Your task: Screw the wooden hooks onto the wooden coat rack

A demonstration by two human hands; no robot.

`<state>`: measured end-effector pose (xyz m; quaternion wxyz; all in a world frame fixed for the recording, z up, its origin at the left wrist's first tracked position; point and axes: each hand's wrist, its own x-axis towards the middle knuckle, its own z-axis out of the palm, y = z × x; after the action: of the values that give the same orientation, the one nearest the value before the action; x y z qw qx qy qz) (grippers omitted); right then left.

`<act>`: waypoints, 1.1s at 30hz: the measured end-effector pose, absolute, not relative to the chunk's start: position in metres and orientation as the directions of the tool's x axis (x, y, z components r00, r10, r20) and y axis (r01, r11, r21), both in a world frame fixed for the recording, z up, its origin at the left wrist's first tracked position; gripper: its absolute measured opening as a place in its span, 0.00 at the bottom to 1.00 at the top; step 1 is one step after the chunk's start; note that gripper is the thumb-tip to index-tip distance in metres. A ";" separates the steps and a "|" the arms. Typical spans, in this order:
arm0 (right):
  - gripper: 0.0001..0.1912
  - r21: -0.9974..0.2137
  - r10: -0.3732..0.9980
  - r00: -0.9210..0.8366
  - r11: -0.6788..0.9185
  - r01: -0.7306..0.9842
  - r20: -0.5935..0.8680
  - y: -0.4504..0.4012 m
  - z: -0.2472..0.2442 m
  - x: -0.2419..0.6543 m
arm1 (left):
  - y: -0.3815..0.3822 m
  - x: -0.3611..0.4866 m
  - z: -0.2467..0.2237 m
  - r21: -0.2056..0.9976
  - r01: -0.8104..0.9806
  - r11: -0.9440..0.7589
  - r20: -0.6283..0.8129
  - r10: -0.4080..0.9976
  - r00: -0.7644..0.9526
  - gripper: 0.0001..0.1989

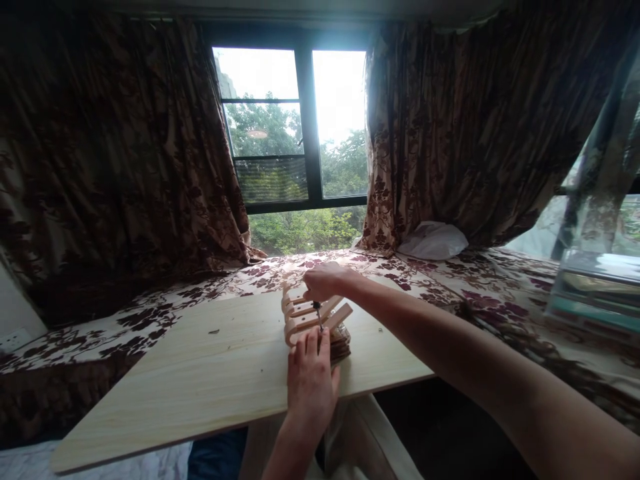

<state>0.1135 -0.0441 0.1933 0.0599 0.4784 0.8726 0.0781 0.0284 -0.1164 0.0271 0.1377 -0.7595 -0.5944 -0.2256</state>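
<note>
A small wooden assembly (299,323) with rounded ends and parallel slats rests on the wooden board. My right hand (327,280) is closed in a fist above it, around the top of a thin screwdriver (319,313) that points down at the wood. My left hand (313,373) grips the near side of the assembly, its fingertips close to the screwdriver's tip. A loose-looking wooden slat (343,317) slants up at the right of the assembly. The screwdriver's handle is hidden inside my right hand, and the exact spot its tip touches is too small to make out.
The pale board (200,373) has a few tiny dark bits (214,331) on it. Behind it lies a floral cloth (415,273) below the window, with a white plastic bag (434,240). A clear plastic box (595,287) stands at the right.
</note>
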 end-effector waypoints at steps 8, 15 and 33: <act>0.15 0.183 0.845 -0.535 0.529 0.829 -0.019 -0.045 0.190 0.118 | -0.115 0.029 0.024 0.061 0.966 -0.252 0.523 0.832 0.184 0.28; 0.14 0.185 0.840 -0.543 0.532 0.826 0.011 -0.048 0.190 0.114 | -0.111 0.029 0.021 0.064 0.968 -0.244 0.587 0.793 0.161 0.26; 0.14 0.189 0.826 -0.563 0.555 0.810 -0.008 -0.048 0.191 0.116 | -0.111 0.029 0.018 0.076 0.961 -0.266 0.592 0.787 0.171 0.27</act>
<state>0.1161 -0.0479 0.1908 0.0480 0.4647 0.8803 0.0820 0.0286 -0.1107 0.0185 0.1605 -0.7481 -0.5843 -0.2705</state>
